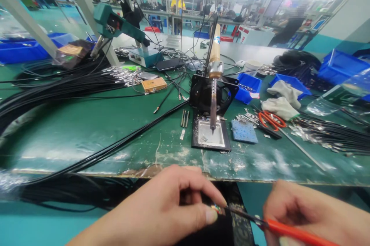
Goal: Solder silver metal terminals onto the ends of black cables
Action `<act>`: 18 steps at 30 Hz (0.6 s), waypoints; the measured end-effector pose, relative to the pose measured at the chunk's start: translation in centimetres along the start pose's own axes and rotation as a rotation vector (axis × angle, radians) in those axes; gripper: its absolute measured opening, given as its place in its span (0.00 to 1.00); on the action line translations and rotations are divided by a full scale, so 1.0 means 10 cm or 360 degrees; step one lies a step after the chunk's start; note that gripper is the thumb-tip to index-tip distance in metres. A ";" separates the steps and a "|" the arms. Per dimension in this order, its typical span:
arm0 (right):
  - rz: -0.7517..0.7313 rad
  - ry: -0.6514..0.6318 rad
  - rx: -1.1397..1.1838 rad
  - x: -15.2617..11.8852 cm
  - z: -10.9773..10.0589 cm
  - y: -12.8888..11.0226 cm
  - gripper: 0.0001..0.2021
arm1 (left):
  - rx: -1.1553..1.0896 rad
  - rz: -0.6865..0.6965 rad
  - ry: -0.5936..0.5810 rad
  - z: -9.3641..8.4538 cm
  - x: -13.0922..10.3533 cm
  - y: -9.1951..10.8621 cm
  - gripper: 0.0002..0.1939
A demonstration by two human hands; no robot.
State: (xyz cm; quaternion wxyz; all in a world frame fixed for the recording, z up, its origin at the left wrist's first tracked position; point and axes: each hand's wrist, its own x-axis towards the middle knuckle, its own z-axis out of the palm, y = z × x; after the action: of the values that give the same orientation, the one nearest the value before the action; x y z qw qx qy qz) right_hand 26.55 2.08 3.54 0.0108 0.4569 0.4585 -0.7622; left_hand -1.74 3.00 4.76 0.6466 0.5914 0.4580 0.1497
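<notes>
My left hand [176,207] pinches a small connector [218,209] with coloured wire ends between thumb and index finger, just below the table's front edge. From the right, my right hand [300,215] grips slim-nosed pliers [289,230] with red handles. Their dark tip reaches the connector beside my left fingertips; whether the jaws are closed on it I cannot tell. Behind my hands, a soldering iron [214,72] with a wooden handle points down over a metal tray [212,144] on a black stand with a fan.
A blue sponge [244,131], orange-handled scissors [271,120] and white gloves [280,107] lie right of the iron. Bundles of black cables [58,88] cover the left side, and more lie at right. Blue bins [248,87] stand behind. One cable bundle [124,138] crosses the front edge.
</notes>
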 end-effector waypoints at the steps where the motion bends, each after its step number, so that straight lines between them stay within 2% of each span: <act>1: 0.0015 0.0010 -0.0008 0.00 0.00 0.02 0.15 | -0.0010 0.0013 -0.0006 0.00 0.00 0.00 0.10; 6: 0.0038 0.0104 -0.0051 -0.01 -0.02 0.05 0.12 | -0.0052 0.0024 -0.0017 0.00 0.00 0.01 0.09; 13: 0.0067 0.0048 -0.0210 0.04 -0.05 -0.07 0.10 | -0.0048 -0.0041 -0.0030 0.03 0.02 0.03 0.09; 16: 0.0101 0.0047 -0.0136 0.03 -0.06 0.02 0.10 | -0.0074 -0.0042 -0.0032 0.02 0.03 0.04 0.09; 18: 0.0010 0.0143 -0.0115 -0.01 -0.06 0.14 0.10 | -0.0159 -0.0041 -0.0034 0.00 0.03 0.02 0.09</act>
State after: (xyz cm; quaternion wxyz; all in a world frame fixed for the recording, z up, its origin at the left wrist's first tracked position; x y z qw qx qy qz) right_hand 27.65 1.69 2.56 0.0092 0.4916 0.4843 -0.7237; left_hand -1.47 3.32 4.84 0.6820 0.5539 0.4507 0.1577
